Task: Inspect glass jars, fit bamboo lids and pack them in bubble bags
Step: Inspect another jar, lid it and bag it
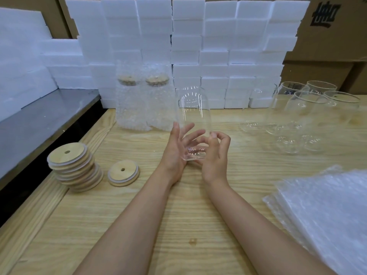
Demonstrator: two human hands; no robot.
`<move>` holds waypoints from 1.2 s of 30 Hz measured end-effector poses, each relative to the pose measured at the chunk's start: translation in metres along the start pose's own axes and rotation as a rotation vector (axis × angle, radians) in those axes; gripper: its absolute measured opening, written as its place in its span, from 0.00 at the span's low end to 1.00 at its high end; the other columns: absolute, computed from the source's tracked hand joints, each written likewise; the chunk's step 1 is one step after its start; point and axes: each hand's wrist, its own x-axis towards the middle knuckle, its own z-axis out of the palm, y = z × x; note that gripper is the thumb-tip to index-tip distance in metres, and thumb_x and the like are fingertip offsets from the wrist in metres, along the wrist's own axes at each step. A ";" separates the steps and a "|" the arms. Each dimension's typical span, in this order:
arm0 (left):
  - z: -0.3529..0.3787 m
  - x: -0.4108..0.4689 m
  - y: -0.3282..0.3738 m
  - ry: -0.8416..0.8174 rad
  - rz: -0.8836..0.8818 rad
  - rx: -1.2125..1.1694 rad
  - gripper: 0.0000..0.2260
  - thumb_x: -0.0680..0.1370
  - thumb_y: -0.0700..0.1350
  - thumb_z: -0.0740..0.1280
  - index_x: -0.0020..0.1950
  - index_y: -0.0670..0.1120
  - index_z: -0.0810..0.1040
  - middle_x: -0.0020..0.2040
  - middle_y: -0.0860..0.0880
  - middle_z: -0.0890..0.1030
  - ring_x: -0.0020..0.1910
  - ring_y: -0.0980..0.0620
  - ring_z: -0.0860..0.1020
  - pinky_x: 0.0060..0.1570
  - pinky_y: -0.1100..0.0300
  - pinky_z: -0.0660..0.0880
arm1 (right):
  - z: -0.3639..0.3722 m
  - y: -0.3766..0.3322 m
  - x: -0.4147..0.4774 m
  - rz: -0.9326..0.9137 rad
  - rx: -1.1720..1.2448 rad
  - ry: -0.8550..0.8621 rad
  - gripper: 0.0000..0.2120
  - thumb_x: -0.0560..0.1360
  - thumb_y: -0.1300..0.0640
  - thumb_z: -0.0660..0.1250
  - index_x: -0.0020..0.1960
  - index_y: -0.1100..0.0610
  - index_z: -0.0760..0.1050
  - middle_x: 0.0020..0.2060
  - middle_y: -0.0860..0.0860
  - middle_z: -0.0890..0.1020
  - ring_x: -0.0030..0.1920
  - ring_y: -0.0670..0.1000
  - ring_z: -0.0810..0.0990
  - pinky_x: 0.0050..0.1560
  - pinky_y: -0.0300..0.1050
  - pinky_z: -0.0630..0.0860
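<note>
A clear glass jar [193, 108] stands upright above the wooden table, held between both hands at its base. My left hand [176, 147] cradles the bottom with fingers spread along the glass. My right hand [215, 153] curls its fingers round the lower right side. A single bamboo lid [123, 173] with a centre hole lies on the table to the left. Beside it leans a stack of bamboo lids [74, 166]. Two lidded jars in bubble bags [142, 102] stand behind. Flat bubble bags [325, 213] lie piled at the right.
Several empty glass jars [303, 116] stand at the back right of the wooden table [139, 225]. White foam blocks [188, 46] are stacked along the back, with cardboard boxes [335, 36] behind. A grey metal surface [39, 124] adjoins the table's left edge.
</note>
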 end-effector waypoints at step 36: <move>-0.002 0.002 0.001 0.031 -0.023 -0.070 0.23 0.77 0.63 0.52 0.61 0.51 0.73 0.55 0.50 0.83 0.44 0.54 0.82 0.40 0.57 0.79 | 0.001 0.002 0.000 -0.034 -0.086 0.002 0.10 0.75 0.42 0.53 0.54 0.42 0.66 0.45 0.47 0.80 0.46 0.51 0.81 0.51 0.60 0.79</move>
